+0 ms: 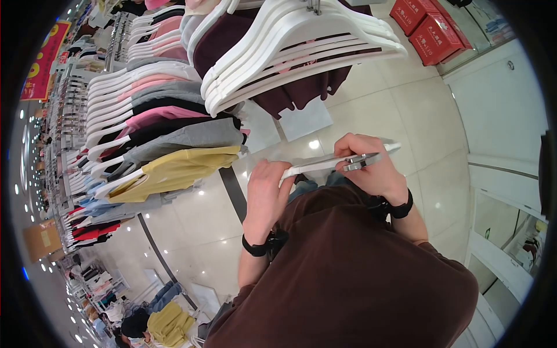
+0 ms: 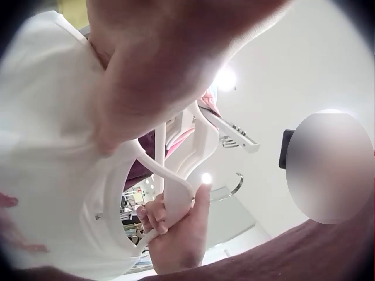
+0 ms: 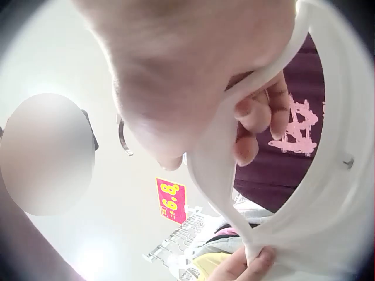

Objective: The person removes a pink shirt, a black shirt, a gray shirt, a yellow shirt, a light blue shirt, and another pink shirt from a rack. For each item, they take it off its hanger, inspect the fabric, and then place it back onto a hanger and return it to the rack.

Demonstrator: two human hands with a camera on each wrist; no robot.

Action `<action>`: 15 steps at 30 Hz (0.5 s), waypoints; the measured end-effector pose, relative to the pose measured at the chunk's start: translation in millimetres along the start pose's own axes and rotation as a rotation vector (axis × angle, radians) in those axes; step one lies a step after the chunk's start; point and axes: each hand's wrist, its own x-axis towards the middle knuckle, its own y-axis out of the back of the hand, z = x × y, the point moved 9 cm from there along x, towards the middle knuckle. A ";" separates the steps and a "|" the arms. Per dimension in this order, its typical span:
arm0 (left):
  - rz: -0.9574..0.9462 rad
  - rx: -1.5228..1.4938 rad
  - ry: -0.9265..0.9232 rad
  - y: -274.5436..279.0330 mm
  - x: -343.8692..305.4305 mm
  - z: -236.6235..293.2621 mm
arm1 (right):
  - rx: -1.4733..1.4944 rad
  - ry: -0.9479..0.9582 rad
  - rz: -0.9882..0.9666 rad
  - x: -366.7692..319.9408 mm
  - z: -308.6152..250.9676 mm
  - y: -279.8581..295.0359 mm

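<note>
I see the white plastic hanger (image 1: 316, 165) held across the person's chest, its long axis running from about 8 o'clock up to 2 o'clock in the head view, nearly level. The left hand (image 1: 264, 188) grips the 8 o'clock end, fingers wrapped over the arm of the hanger. The right hand (image 1: 371, 168) clamps round it past the middle, beside a small metal clip (image 1: 360, 161), and the far tip pokes out beyond the knuckles towards 2 o'clock. In the right wrist view I can see that hand's fingers (image 3: 258, 117) curled round the white bar (image 3: 217, 175). Both hands are on the hanger, so neither is nearer; the free stretch lies between them.

At 12 o'clock, above and just beyond the hands, hangs a bunch of white hangers carrying maroon garments (image 1: 301, 52), the closest thing in the way. At 9 o'clock a rail of shirts, with the yellow shirt (image 1: 174, 171) in front, stands near the left hand. Red boxes (image 1: 429, 26) sit well apart at 1 o'clock on the glossy tiled floor (image 1: 406, 104).
</note>
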 end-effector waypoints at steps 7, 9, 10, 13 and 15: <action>0.111 -0.053 0.152 25.8 -19.0 -33.6 | -0.359 0.042 0.118 5.8 -9.7 30.0; 0.129 -0.073 0.137 37.0 -20.5 -36.2 | -0.528 -0.119 -0.066 2.0 17.1 19.5; 0.147 -0.088 0.123 44.3 -21.7 -36.3 | -0.532 -0.111 -0.073 3.5 15.3 18.3; 0.177 -0.047 0.095 61.7 -24.9 -38.4 | -0.402 -0.276 -0.197 1.2 25.3 9.0; 0.195 -0.066 0.166 71.5 -30.1 -46.3 | -0.285 -0.144 -0.038 6.1 6.9 22.4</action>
